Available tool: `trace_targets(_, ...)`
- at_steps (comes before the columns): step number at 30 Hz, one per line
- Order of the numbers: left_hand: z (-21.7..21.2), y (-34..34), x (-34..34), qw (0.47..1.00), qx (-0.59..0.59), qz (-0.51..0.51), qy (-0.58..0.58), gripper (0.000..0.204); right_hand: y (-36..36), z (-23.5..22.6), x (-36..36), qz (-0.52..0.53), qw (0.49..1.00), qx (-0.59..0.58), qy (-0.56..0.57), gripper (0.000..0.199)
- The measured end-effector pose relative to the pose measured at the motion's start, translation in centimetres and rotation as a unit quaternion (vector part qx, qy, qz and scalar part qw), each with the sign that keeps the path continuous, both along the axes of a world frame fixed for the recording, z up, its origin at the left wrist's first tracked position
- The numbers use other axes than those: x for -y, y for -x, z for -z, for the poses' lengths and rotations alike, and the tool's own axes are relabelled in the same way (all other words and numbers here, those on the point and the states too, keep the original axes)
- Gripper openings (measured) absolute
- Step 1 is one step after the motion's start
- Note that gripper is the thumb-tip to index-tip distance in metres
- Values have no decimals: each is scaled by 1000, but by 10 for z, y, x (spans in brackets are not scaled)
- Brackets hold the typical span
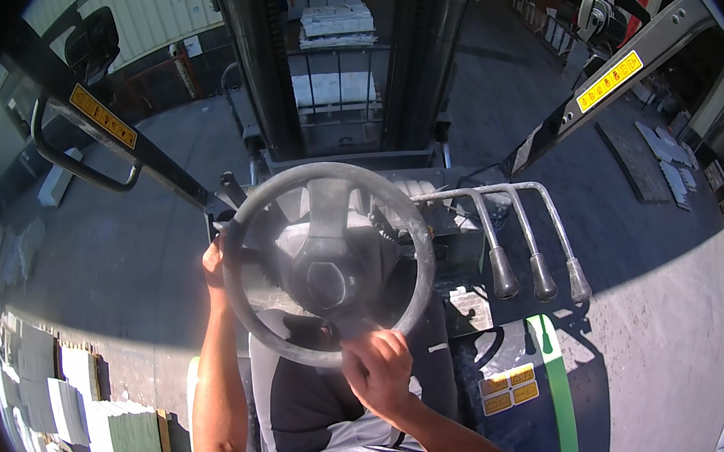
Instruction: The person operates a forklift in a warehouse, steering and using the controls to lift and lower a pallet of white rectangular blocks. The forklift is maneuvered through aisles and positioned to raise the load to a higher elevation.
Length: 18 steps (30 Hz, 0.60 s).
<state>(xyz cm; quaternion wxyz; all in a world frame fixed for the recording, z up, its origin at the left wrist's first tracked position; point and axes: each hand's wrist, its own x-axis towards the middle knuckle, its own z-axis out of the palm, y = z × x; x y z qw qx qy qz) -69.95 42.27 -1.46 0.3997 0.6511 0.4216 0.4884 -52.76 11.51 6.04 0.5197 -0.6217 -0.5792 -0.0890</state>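
The person's right hand (379,369) is closed, fingers curled over the lower right rim of the steering wheel (326,283). The left hand (214,264) is beside the rim's left edge, close to a dark control (222,215); its fingers are partly hidden, so whether it grips anything cannot be told. The wheel, round, dark grey and dusty-looking, stands before the person, above the lap. Three black-knobbed levers (538,278) are to its right.
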Motion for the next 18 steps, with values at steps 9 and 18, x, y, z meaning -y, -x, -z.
trace_targets(9,-6,0,4,991,98,41,78,43,-25,-6,-1,75,996,-10,-38,18)
trace_targets(18,-33,-7,17,971,186,43,140,19,-63,-38,-48,195,976,-56,-81,8)
